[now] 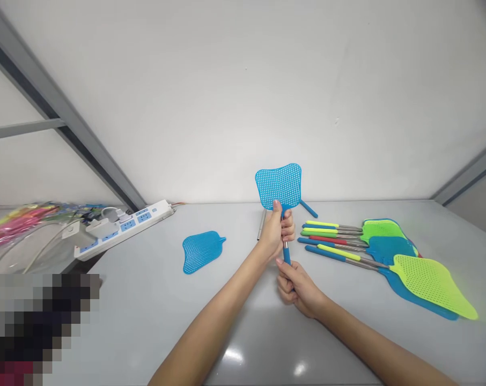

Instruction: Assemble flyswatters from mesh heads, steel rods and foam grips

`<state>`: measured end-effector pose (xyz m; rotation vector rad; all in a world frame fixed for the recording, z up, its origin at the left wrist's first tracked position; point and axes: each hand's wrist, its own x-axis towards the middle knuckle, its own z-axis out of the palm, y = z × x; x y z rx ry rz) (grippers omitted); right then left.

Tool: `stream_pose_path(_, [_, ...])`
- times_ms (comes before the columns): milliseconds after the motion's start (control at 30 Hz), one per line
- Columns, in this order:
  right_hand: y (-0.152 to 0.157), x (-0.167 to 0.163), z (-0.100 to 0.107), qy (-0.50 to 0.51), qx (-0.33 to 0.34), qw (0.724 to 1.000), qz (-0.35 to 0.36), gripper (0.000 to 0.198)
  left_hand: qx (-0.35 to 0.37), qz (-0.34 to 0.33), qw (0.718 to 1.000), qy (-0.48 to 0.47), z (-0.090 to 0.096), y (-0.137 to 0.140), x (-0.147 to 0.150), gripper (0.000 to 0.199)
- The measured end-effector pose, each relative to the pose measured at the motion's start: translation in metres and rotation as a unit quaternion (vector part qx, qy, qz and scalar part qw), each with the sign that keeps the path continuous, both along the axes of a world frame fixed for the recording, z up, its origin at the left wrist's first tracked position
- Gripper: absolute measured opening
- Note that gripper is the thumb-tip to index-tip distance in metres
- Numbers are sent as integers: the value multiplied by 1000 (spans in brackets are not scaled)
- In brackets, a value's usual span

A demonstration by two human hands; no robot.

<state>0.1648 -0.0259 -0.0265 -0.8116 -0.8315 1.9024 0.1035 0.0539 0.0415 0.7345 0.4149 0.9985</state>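
A blue fly swatter (279,185) stands upright in front of me, its perforated head at the top. My left hand (275,230) is closed around the neck just below the head, thumb against the head's lower edge. Lower down, my right hand (299,287) grips the blue handle (287,254); a short piece of metal rod shows between the hands. A loose blue swatter head (203,252) lies on the table to the left. Behind my hands, a blue handle end (309,209) and a metal piece (262,225) are partly hidden.
Several swatters in green, blue and yellow-green, among them a yellow-green swatter (432,284), lie piled on the grey table (146,321) at right. A white power strip (126,228) with plugged-in adapters sits at left. Beyond it are colourful plastic-wrapped items (26,225). A pale wall stands behind.
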Motion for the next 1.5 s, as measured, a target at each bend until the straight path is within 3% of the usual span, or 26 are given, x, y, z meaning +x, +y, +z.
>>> stream_pose_path(167, [0, -2, 0, -37, -18, 999, -11, 51, -18, -70, 997, -20, -3, 2, -4, 47])
stream_pose_path(467, [0, 2, 0, -31, -46, 998, 2, 52, -10, -38, 999, -10, -8, 0, -1, 47])
stream_pose_path(867, [0, 4, 1, -5, -36, 999, 24, 48, -50, -54, 997, -30, -9, -2, -7, 45])
stream_pose_path(1167, [1, 4, 0, -14, 1, 999, 48, 49, -28, 4, 1000, -3, -2, -11, -15, 42])
stream_pose_path(1333, [4, 6, 2, -20, 11, 995, 94, 48, 22, 72, 997, 31, -5, -18, -27, 36])
stream_pose_path(1500, [6, 8, 5, -31, -1, 990, 138, 45, 28, 155, 985, 73, -7, -26, -39, 35])
